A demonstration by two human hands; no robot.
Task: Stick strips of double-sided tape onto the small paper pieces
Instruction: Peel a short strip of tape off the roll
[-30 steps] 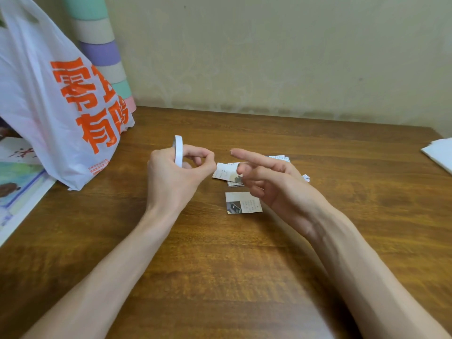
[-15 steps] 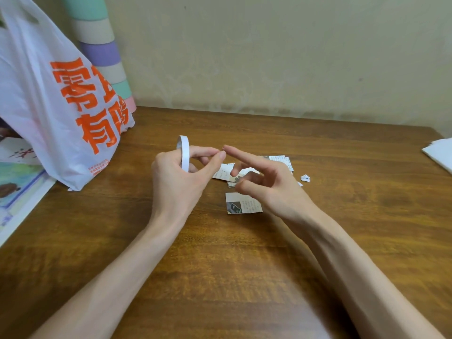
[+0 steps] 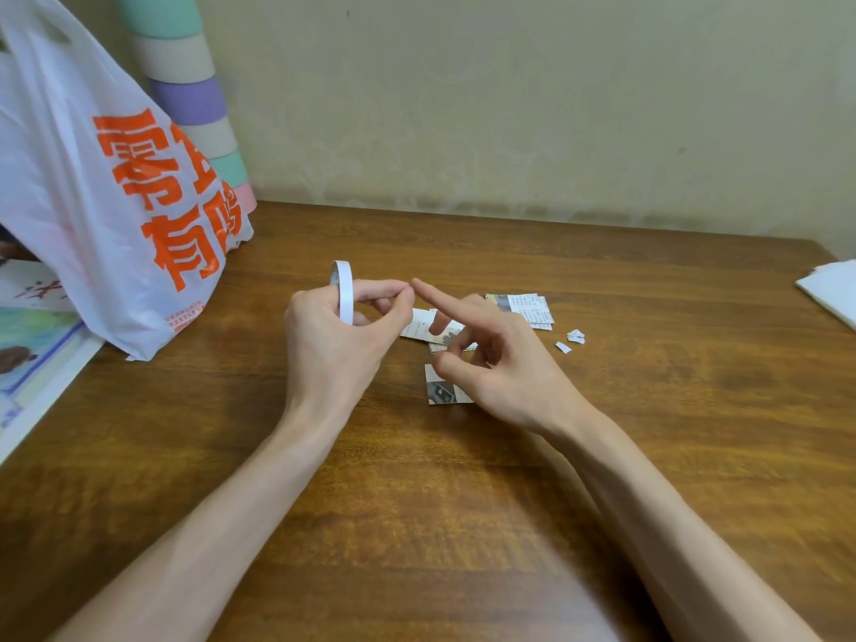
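Both hands hover just above the bench (image 3: 444,525), close together, with their fingertips meeting.

Left hand (image 3: 333,345): grips the tape roll (image 3: 343,289), a narrow white ring standing on edge, its upper arc showing above the knuckles. Thumb and forefinger are pinched together just right of the roll. Cannot tell whether a free end of tape sits in that pinch.

Right hand (image 3: 505,368): holds nothing. The forefinger is stretched straight out to the left, its tip touching the left hand's pinched fingertips. The other fingers are loosely curled, and the thumb points left below them.

Paper pieces (image 3: 525,308): lying flat on the bench, under and just beyond the right hand. A small overlapping stack with printed text lies beyond the right knuckles. One piece is partly hidden beneath the right fingers. Another, with a dark picture, lies below the right thumb on the near side. Both hands look clear of the pieces.

Two tiny white scraps (image 3: 574,338) lie near the right hand, on its right.

Well to the left of the left hand stands a white plastic bag (image 3: 92,201) with orange characters. Behind it is a striped cylinder (image 3: 185,99) banded green, beige and purple. Printed sheets (image 3: 32,354) lie at the bench's left edge, partly under the bag. Well to the right of the right hand, white sheets (image 3: 833,289) are cut off by the frame edge.
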